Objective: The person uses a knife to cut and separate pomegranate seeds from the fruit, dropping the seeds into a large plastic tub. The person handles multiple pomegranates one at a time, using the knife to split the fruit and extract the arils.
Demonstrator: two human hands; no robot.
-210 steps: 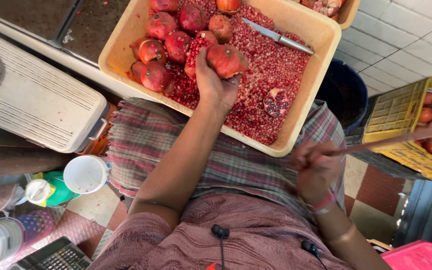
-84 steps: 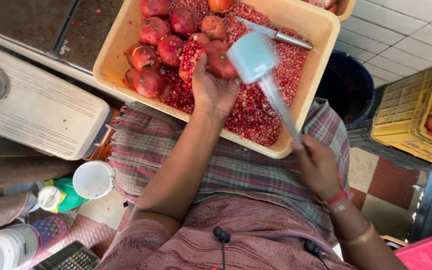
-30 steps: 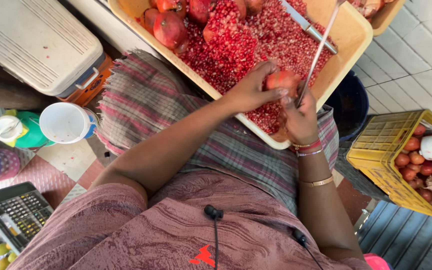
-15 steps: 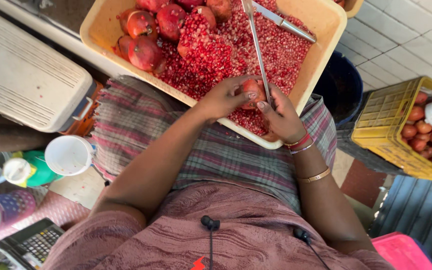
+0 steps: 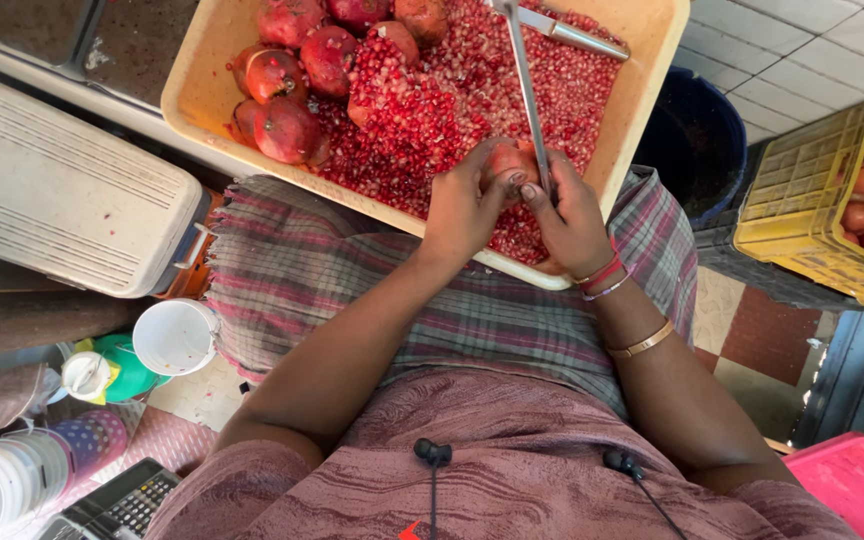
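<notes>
Gripping a pomegranate half, the left hand steadies it while the right hand holds a metal tool; tray already heaped with seeds, several whole fruits left.

So the tray sits on the person's lap, and everything hangs off that. Loose seeds fill the middle of it, whole pomegranates are piled in its far left corner, and a knife lies along its far right edge. Both hands meet over the near edge of the tray, left hand and right hand around one pomegranate, with a metal rod running up across the seeds. Left of the tray there's a ribbed box, with a cup nearer the person. Right of the tray is a bucket, then a crate holding more fruit.
</notes>
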